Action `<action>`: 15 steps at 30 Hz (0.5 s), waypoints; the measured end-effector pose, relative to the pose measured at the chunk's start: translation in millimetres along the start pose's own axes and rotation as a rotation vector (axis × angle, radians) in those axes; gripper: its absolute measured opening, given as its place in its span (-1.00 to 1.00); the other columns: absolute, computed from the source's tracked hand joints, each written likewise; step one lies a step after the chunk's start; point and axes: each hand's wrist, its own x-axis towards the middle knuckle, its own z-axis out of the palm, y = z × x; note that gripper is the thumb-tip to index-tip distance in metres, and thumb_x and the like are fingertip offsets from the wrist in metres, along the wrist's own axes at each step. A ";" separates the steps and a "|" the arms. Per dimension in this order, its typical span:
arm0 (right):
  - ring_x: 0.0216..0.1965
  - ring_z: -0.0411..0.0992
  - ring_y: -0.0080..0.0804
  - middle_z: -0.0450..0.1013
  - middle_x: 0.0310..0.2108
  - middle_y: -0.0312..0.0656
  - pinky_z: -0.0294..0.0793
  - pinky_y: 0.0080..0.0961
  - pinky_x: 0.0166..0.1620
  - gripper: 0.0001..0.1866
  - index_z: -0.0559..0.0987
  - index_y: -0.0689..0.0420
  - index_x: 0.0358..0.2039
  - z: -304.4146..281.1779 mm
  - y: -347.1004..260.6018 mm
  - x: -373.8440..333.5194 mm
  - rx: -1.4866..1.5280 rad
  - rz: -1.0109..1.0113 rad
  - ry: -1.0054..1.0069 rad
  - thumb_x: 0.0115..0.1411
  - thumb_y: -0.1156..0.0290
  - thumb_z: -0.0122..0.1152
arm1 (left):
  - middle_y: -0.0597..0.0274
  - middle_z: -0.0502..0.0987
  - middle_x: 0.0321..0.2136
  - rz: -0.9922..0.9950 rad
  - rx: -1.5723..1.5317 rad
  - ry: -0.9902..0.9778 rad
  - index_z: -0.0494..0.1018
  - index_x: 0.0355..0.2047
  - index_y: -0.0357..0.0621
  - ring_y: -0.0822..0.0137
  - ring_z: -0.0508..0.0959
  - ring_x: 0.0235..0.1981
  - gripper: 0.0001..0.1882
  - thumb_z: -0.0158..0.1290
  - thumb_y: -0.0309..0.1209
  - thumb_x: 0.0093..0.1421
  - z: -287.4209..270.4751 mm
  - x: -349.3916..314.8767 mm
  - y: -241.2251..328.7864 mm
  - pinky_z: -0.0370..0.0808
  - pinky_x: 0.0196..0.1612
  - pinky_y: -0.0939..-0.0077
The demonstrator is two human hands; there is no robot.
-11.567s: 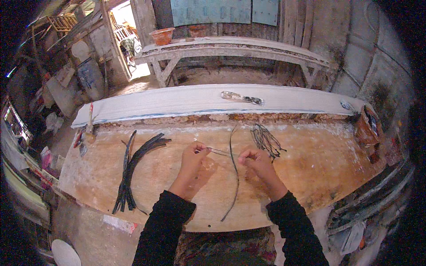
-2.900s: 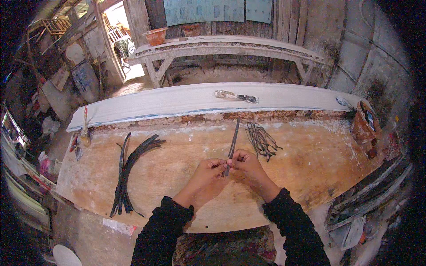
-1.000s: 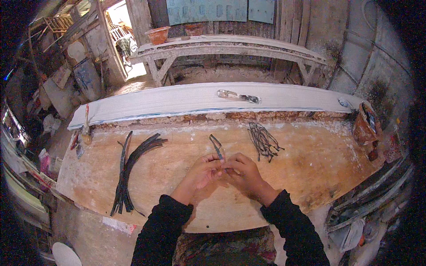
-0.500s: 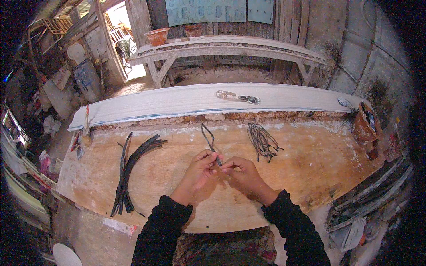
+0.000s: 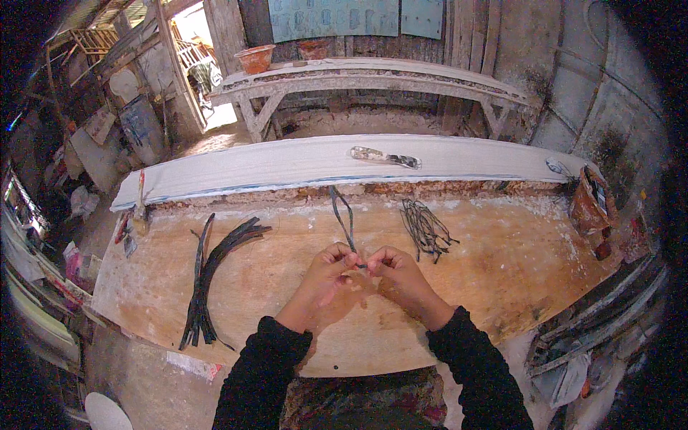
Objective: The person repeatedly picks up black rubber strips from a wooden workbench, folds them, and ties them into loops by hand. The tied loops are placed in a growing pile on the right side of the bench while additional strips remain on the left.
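Our left hand (image 5: 326,278) and right hand (image 5: 403,278) pinch a looped black strip (image 5: 350,238) by its near end. Its loop reaches farther over our counter (image 5: 494,287) than a second ago.

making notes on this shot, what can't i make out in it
Head view, dark strip: its pinched part, hidden by the fingers of the left hand and right hand.
Head view, brown tub: contents too small and shadowed.
Head view, black sleeves: cut off by the lower edge.

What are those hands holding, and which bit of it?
The left hand and right hand both pinch a looped black strip at its near end; the loop points away.
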 end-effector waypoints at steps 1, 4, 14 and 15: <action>-0.41 0.30 -0.64 0.38 -0.46 -0.35 0.30 -0.69 -0.31 -0.93 0.44 0.15 -0.45 -2.4 4.8 2.0 -0.056 -0.052 0.028 0.11 0.45 0.11 | 0.38 0.45 -0.49 -0.014 0.021 -0.015 0.37 -0.42 -0.07 0.54 0.42 -0.53 -0.90 0.05 -0.37 0.12 -1.9 1.8 -2.1 0.33 -0.56 0.70; -0.38 0.32 -0.61 0.37 -0.43 -0.31 0.31 -0.68 -0.31 -0.95 0.45 0.16 -0.44 -1.5 8.9 3.6 -0.281 -0.255 0.109 0.09 0.48 0.12 | 0.38 0.44 -0.50 -0.086 -0.025 -0.023 0.36 -0.41 -0.10 0.51 0.43 -0.52 -0.90 0.06 -0.41 0.10 -0.7 0.8 -7.3 0.36 -0.52 0.66; -0.45 0.43 -0.28 0.40 -0.19 -0.05 0.44 -0.52 -0.41 -0.74 0.46 0.18 -0.41 1.0 -3.9 -5.5 -1.029 -1.050 0.103 -0.18 0.68 0.21 | 0.19 0.50 -0.43 -0.112 -0.226 -0.130 0.24 -0.25 -0.11 0.42 0.48 -0.45 -0.67 0.14 -0.48 0.02 -1.3 0.2 -7.9 0.40 -0.46 0.59; -0.46 0.44 -0.27 0.40 -0.17 -0.04 0.44 -0.52 -0.41 -0.73 0.45 0.17 -0.40 0.2 -3.9 -4.8 -1.019 -1.051 0.071 -0.19 0.67 0.21 | 0.19 0.50 -0.43 -0.120 -0.193 -0.126 0.24 -0.25 -0.11 0.42 0.48 -0.45 -0.67 0.14 -0.48 0.02 -1.9 0.5 -6.5 0.40 -0.46 0.59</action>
